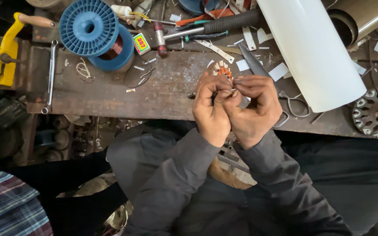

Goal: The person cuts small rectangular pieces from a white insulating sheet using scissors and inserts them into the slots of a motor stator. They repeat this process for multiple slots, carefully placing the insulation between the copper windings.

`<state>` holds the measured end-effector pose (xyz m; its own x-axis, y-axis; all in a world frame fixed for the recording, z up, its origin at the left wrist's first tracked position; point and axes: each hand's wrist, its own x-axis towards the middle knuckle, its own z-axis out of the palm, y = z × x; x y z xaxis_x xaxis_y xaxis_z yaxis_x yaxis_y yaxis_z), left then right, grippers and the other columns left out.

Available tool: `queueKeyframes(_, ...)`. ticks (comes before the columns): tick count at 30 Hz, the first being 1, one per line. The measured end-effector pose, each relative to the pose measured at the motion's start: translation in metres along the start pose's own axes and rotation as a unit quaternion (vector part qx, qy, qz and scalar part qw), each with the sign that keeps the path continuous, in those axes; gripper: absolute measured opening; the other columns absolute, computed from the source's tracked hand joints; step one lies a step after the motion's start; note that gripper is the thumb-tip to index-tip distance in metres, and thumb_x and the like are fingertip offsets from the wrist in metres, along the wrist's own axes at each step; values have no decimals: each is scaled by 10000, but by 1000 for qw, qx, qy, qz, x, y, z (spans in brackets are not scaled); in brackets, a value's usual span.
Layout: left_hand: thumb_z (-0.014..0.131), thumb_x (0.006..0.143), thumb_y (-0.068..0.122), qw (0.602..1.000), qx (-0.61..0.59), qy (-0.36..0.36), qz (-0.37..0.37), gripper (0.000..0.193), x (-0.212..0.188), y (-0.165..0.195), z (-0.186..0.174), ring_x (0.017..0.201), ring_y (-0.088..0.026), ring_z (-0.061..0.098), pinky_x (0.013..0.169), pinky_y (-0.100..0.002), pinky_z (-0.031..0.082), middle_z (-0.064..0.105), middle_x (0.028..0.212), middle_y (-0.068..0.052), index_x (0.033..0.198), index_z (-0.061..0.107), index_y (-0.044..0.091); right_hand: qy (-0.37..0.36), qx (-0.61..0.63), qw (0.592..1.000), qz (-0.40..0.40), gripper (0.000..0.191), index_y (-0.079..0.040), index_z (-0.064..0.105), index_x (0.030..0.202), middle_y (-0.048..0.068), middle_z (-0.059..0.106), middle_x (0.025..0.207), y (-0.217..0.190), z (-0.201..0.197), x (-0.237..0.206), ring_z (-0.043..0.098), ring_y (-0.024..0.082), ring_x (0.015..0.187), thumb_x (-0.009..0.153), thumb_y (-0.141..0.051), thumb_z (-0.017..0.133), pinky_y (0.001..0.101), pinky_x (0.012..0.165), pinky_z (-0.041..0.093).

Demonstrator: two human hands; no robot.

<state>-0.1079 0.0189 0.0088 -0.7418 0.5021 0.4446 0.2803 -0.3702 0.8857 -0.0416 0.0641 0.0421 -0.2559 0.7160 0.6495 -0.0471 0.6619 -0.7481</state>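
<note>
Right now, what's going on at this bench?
A person's left hand and right hand are pressed together over a worn wooden bench, pinching a small copper-wound coil piece between the fingertips. Scissors lie just under the right hand. A blue spool of copper wire stands to the left.

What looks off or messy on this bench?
White paper scraps lie scattered over the wooden bench around the blue wire spool. Nothing looks damaged. Both hands, left hand and right hand, pinch a small wound core.
</note>
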Motion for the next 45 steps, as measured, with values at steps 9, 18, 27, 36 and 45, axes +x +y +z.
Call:
queueKeyframes(9, 629, 1104, 157, 995, -86, 18, -35, 116, -3, 1, -5, 1059, -116, 527, 970, -265, 463, 523, 1184, -42, 1133, 567, 63, -39, 161, 981, 106, 159, 53, 578, 1222, 158, 639, 1276, 8, -14, 1, 677, 209, 1126, 1070, 100, 582, 304, 1011, 563)
queueKeyframes(18, 668, 1063, 115, 996, -73, -11, -49, 128, 6, 11, -16, 1094, -137, 545, 981, -288, 493, 499, 1186, -58, 1147, 602, 44, -137, 268, 909, 288, 237, 68, 643, 1283, 153, 701, 1213, 11, -20, 5, 661, 185, 1114, 1048, 35, 645, 308, 982, 555)
queueKeyframes(27, 697, 1027, 40, 999, 33, -37, -18, 112, 17, 26, -25, 1023, -189, 618, 920, -324, 513, 612, 1099, -88, 1114, 628, 19, -113, 249, 930, 246, 325, 76, 609, 1322, 147, 688, 1206, 6, -17, 10, 666, 177, 1095, 1010, 73, 702, 307, 986, 574)
queueKeyframes(36, 745, 916, 37, 970, 209, -85, 95, 203, 32, 46, -30, 965, -259, 721, 910, -370, 563, 727, 1008, -105, 1108, 678, 32, -226, -49, 972, 44, 456, 36, 577, 1412, 142, 737, 1178, -7, -41, 37, 764, 197, 1039, 986, 90, 729, 309, 907, 617)
queueKeyframes(45, 730, 925, 42, 978, 19, -161, -132, 122, 44, 26, -40, 849, -83, 687, 963, -389, 522, 745, 943, -45, 1046, 716, 36, -306, -99, 933, -162, 287, -26, 702, 1120, 153, 702, 1234, 0, -54, 51, 743, 285, 1022, 867, -30, 838, 338, 833, 605)
